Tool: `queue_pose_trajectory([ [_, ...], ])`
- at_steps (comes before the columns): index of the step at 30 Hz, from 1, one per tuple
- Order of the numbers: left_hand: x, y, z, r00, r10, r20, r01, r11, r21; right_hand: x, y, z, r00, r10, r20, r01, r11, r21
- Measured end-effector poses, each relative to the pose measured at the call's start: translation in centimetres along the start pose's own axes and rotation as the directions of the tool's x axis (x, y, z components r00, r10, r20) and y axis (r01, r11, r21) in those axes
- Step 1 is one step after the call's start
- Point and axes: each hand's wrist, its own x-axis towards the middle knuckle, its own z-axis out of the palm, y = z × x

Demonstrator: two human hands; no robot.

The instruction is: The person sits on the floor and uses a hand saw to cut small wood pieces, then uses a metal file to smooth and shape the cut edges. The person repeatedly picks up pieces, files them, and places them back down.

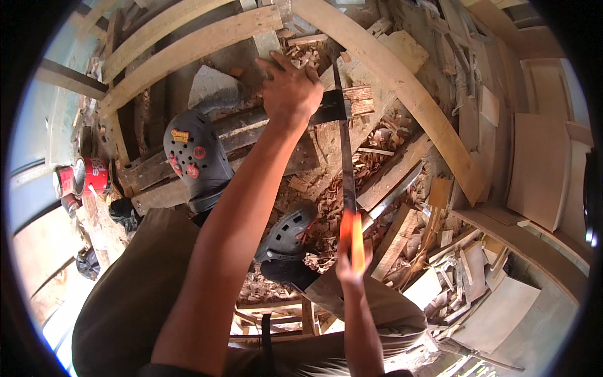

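Observation:
A handsaw has a long dark blade [347,157] and an orange handle [354,242]. My right hand [350,267] is closed around that handle. The blade lies across a dark-faced wooden beam [245,135] near its pale, rough end [360,100]. My left hand [290,88] presses down on the beam left of the blade, fingers spread, gripping nothing. Beside my left forearm, my grey clog with badges [195,154] rests on the beam. The other grey clog [289,232] stands among wood chips.
Curved planks [188,56] lie at the far left, and a long board [402,81] slants across the far right. A long blade [402,188] lies right of the saw. Offcuts [471,270] pile up at the right; a red can [91,176] stands at the left.

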Motion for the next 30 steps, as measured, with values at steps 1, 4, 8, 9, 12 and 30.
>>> queue_pose_trajectory([
  [1,0.0,0.1,0.1,0.999,-0.026,0.025,0.026,1.0,0.001,-2.5,-0.6,-1.5,0.995,-0.066,0.07,0.071,0.995,-0.072],
  [4,0.1,0.1,0.4,1.0,-0.004,-0.014,0.005,0.998,0.056,-2.7,0.7,-1.4,0.999,0.024,0.029,-0.021,0.997,-0.079],
  [8,-0.1,-0.4,0.7,0.997,0.05,-0.062,-0.049,0.999,0.011,7.2,4.7,5.1,0.964,0.264,-0.025,-0.251,0.937,0.242],
  [9,-0.2,-0.5,0.7,0.996,0.06,-0.066,-0.06,0.998,0.012,8.1,5.0,5.7,0.987,0.142,-0.071,-0.122,0.966,0.227],
  [12,-0.2,-0.6,0.7,0.996,0.073,-0.048,-0.072,0.997,0.014,5.7,4.5,4.8,0.984,0.18,0.006,-0.176,0.951,0.256],
  [30,0.5,-0.4,0.4,0.996,0.079,0.044,-0.083,0.992,0.097,0.9,4.4,1.9,0.998,-0.034,0.051,0.04,0.992,-0.122],
])
